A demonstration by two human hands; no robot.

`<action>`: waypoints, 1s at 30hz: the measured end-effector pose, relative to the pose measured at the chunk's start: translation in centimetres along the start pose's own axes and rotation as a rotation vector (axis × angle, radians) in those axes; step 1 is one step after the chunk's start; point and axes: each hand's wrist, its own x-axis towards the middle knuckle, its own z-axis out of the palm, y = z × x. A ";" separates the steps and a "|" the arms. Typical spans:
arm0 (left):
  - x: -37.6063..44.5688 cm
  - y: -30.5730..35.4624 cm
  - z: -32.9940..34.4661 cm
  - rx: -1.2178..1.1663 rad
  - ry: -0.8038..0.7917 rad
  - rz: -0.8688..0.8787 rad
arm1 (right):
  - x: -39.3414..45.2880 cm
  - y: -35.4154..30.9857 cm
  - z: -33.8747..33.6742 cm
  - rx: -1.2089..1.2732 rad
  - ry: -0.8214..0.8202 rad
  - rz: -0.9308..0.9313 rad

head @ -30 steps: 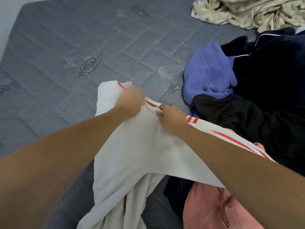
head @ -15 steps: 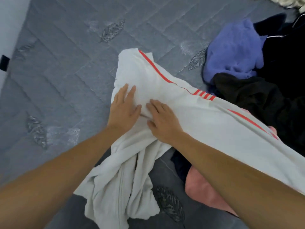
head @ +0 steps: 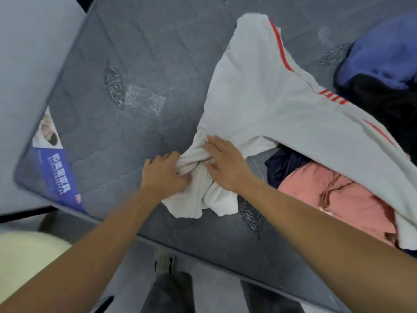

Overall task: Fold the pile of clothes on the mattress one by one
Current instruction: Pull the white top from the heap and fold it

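A white garment with red stripes [head: 266, 91] lies spread across the grey mattress [head: 140, 64], its right part draped over the clothes pile. Near the mattress's front edge its lower part is bunched into a twisted wad. My left hand [head: 163, 173] grips the left side of that wad with curled fingers. My right hand [head: 225, 163] lies on the wad's right side, fingers spread over the fabric and thumb hooked into a fold.
The pile at the right holds a pink garment [head: 338, 199], a dark navy piece [head: 284, 168], black clothing [head: 383, 105] and a purple garment [head: 383, 53]. A blue label [head: 56, 172] marks the mattress's left corner. Floor and my feet [head: 164, 263] show below the front edge.
Both hands slid down the white garment from its flat upper part to the bunched lower part near the mattress edge. The left hand went from flat to gripping. My view tilted down.
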 end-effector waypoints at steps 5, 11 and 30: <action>-1.3 -3.3 -1.4 -0.171 -0.078 -0.087 | -2.7 -3.2 3.0 0.019 0.112 0.166; -4.5 -4.8 -2.9 -0.641 0.045 -0.035 | -5.9 -6.3 5.9 0.217 0.425 0.788; -7.2 -8.2 -4.0 -0.669 0.347 0.037 | -15.6 -6.7 7.2 0.903 0.539 0.964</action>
